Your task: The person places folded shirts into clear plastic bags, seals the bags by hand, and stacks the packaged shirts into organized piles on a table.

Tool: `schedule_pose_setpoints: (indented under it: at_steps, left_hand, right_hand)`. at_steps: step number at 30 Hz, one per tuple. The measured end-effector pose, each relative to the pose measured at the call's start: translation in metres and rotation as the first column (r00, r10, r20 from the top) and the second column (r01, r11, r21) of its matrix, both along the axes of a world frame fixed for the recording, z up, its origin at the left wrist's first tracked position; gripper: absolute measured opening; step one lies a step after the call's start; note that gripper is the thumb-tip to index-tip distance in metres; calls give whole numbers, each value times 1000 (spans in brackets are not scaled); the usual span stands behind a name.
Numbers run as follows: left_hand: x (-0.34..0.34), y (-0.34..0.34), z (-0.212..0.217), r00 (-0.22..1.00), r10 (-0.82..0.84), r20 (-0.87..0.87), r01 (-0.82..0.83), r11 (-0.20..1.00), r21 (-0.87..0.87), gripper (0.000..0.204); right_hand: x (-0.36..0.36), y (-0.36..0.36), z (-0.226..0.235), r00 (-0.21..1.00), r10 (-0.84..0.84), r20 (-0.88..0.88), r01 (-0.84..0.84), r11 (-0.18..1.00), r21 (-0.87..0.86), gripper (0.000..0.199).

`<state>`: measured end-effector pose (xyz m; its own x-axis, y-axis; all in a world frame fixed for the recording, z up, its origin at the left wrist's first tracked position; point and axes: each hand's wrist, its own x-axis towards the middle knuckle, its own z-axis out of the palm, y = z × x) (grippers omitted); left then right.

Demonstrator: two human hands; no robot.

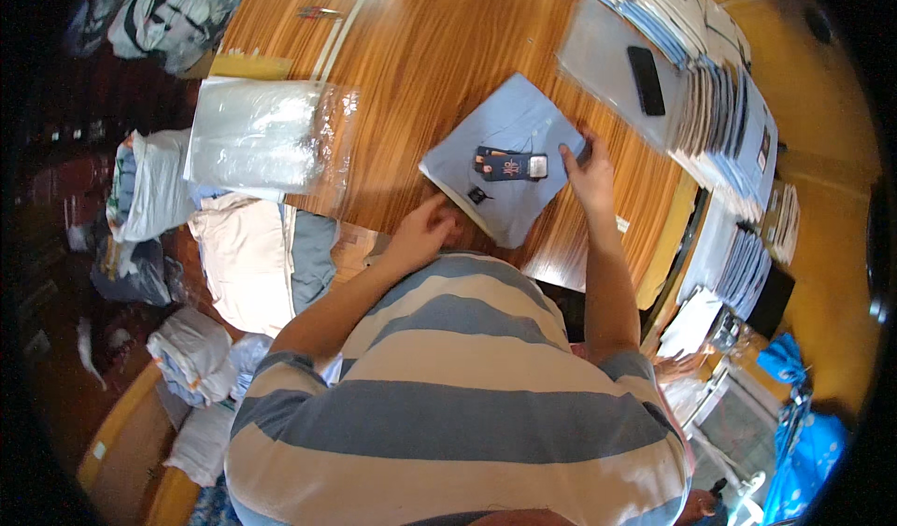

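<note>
A folded light blue shirt [509, 157] lies on the wooden table [439, 49], with dark hang tags [505, 164] on top of it. My right hand [589, 171] rests flat on the shirt's right edge, fingers apart. My left hand [425, 232] touches the shirt's near left edge with fingers curled; what it grips, if anything, is hidden. A stack of clear plastic bags [266, 134] lies to the left of the shirt.
Rows of folded packed shirts [719, 106] stand at the right with a black phone [646, 79] on a clear bag. Scissors [320, 11] lie at the far side. Piles of cloth [248, 255] and bagged bundles [149, 185] sit at the left.
</note>
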<state>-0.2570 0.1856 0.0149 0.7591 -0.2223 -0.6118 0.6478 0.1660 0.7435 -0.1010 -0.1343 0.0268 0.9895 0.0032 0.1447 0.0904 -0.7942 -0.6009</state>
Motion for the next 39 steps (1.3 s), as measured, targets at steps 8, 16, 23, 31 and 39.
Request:
schedule_pose_setpoints:
  at_steps: [8, 16, 23, 31, 39]
  left_hand:
    - [70, 52, 39, 517, -604, 607, 52, 729, 682, 53]
    - [87, 44, -9, 380, -631, 676, 121, 759, 640, 29]
    - [63, 28, -12, 490, -480, 728, -82, 805, 587, 17]
    - [50, 7, 18, 704, -427, 567, 39, 821, 570, 9]
    - [60, 4, -17, 990, -76, 121, 72, 997, 37, 22]
  right_hand:
    - [-132, -4, 39, 974, 153, -165, -146, 988, 52, 52]
    - [-177, 17, -4, 987, -127, -95, 146, 959, 241, 36]
    - [-181, 16, -7, 996, -66, -55, 78, 965, 250, 25]
    - [-176, 23, 1, 976, -192, -106, 218, 905, 366, 10]
    - [-156, 3, -20, 760, -66, -646, 596, 469, 652, 35]
